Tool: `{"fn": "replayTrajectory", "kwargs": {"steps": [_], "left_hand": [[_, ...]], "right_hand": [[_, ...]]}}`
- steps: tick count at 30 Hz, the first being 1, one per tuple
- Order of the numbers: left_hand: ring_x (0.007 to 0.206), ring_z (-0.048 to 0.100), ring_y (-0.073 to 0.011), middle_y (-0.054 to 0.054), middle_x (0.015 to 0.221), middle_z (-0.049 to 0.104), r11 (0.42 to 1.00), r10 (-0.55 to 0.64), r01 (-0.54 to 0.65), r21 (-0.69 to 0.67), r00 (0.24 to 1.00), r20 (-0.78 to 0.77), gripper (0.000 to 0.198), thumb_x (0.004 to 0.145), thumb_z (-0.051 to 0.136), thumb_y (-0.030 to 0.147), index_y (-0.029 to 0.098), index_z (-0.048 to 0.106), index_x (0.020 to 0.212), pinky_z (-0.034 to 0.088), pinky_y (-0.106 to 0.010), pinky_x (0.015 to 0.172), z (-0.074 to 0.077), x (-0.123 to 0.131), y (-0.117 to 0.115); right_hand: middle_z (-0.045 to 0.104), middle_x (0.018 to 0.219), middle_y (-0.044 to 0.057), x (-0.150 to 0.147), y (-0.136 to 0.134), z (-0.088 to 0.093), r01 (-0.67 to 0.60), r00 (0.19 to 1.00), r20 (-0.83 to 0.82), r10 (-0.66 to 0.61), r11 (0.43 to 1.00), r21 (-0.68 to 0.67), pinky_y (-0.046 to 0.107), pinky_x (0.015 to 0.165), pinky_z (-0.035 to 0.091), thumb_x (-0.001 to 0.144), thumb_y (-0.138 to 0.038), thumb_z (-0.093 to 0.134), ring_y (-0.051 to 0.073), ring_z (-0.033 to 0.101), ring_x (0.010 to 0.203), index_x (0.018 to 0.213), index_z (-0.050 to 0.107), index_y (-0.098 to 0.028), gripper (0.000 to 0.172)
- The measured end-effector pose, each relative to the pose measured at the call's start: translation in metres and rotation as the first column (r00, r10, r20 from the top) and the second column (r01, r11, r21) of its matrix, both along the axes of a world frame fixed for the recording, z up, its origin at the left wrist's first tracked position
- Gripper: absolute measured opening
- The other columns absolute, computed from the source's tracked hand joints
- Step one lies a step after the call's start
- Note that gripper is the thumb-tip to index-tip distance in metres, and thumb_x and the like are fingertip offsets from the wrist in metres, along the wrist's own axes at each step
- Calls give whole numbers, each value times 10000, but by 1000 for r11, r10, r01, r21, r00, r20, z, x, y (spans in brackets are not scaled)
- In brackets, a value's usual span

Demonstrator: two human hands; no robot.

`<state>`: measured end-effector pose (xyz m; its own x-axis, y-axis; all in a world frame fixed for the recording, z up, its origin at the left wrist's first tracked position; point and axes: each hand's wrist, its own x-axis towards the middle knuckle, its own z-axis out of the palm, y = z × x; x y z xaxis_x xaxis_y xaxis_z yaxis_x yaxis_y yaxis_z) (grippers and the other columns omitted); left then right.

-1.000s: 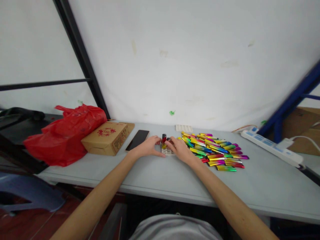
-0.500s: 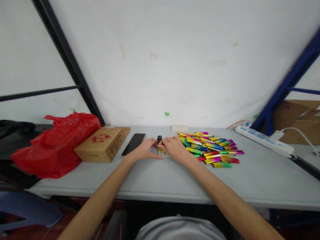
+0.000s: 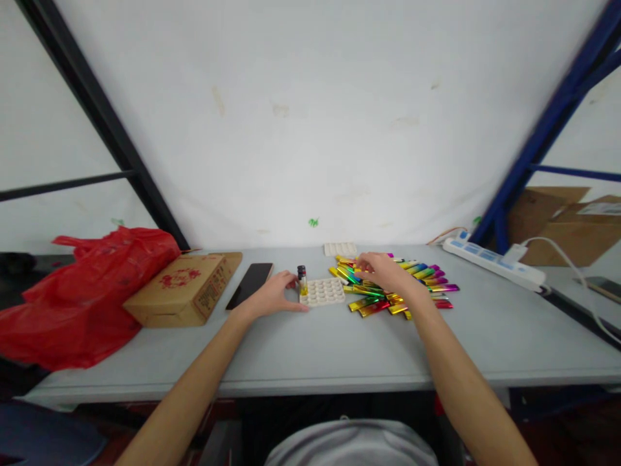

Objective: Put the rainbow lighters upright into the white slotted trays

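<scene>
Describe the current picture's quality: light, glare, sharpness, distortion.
Head view: light is soft and even on the white wall, darker beneath the grey table; head view: glints run along the metallic lighters; head view: the small lettering on the brown box is too soft to read; head view: black post and blue post splay outward, suggesting a wide-angle lens.

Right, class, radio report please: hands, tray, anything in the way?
Left hand open at left end of tray. Right hand over shiny pile. Lighters upright in tray. Phone nearby, clear of tray.
</scene>
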<state>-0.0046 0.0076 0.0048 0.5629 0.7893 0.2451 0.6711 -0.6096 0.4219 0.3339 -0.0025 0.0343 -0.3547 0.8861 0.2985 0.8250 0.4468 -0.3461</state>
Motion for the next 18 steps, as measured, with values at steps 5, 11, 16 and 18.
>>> {"fn": "replayTrajectory", "kwargs": {"steps": [5, 11, 16, 18], "left_hand": [[880, 634, -272, -83, 971, 665, 1000, 9, -9, -19, 1000, 2, 670, 579, 819, 731, 184, 678, 938, 516, -377, 820, 0, 0, -1], [881, 629, -271, -83, 969, 663, 1000, 6, -6, -26, 1000, -4, 655, 592, 818, 722, 180, 672, 930, 508, -368, 814, 1, 0, -1], [886, 626, -270, -85, 977, 658, 999, 7, -7, -31, 1000, -4, 662, 591, 820, 720, 178, 662, 937, 508, -372, 818, 2, 1, -2], [897, 628, -274, -85, 979, 658, 1000, 5, -6, -24, 1000, -15, 656, 600, 814, 724, 181, 657, 933, 506, -374, 826, 2, 1, -2]], "right_hand": [[751, 813, 28, 12, -8, 4, -33, 999, -9, 32, 984, -174, 271, 625, 424, 734, -218, 808, 195, 663, 707, 831, 749, -230, 114], [723, 695, 24, 1, -14, 0, 30, 990, 142, 4, 972, -233, 277, 602, 388, 693, -157, 807, 191, 635, 633, 697, 737, -231, 103], [744, 889, 73, -11, -15, 6, -55, 997, 48, 57, 998, -35, 296, 727, 446, 871, -256, 711, 215, 659, 802, 905, 731, -206, 63], [739, 1028, 110, -19, -14, 7, -87, 996, -30, 88, 996, 35, 328, 829, 469, 943, -295, 634, 232, 663, 923, 1030, 722, -190, 162]]}}
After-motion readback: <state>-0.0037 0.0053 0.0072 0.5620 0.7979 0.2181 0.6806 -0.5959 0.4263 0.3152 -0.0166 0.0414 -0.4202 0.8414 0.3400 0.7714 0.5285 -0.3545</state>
